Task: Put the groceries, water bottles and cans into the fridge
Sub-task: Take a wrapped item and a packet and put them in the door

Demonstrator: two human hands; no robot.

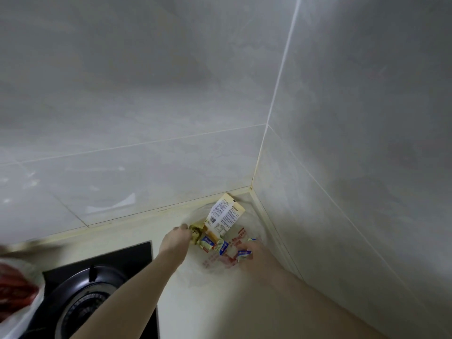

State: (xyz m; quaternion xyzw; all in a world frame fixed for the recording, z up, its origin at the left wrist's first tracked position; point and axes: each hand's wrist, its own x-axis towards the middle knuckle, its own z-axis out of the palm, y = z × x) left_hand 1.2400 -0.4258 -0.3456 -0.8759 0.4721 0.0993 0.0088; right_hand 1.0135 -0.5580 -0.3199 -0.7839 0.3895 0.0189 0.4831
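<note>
With our left hand pinching gold-wrapped packets at twelve o'clock, our right hand grips a blue-labelled packet, presumably gathering them for the fridge.

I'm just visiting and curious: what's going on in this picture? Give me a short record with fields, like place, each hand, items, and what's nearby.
place: pale counter in a tiled wall corner
left hand: grips a gold-wrapped packet
right hand: fingers on a small blue-and-gold packet; grip blurred
items: yellow box, more small packets, all on a clear plastic bag with red print
nearby: black gas stove; a red-and-white bag at far left
fridge: not in view
</note>
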